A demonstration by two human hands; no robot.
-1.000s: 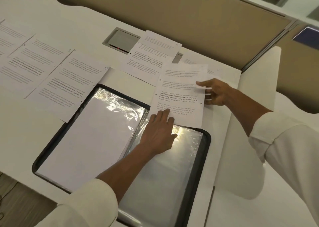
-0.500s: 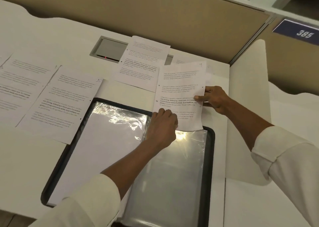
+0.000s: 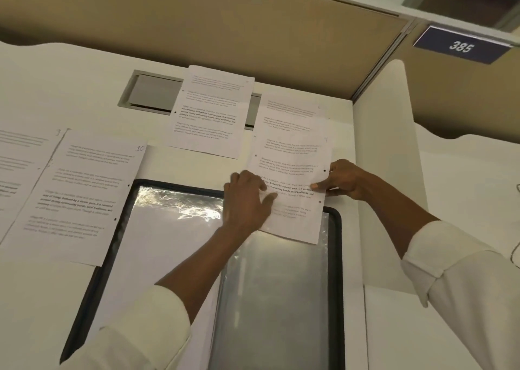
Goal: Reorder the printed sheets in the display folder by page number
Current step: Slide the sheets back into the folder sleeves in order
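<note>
Your left hand (image 3: 247, 198) and right hand (image 3: 342, 179) both pinch the printed sheet (image 3: 292, 178) at centre frame, its lower edge overlapping the top of the open display folder (image 3: 336, 257). At left, a loose sheet (image 3: 81, 189) carries a handwritten "10"; the upper-right sign (image 3: 461, 46) reads "385".

Sheets (image 3: 73, 192) left of folder (image 3: 334, 257)
</note>
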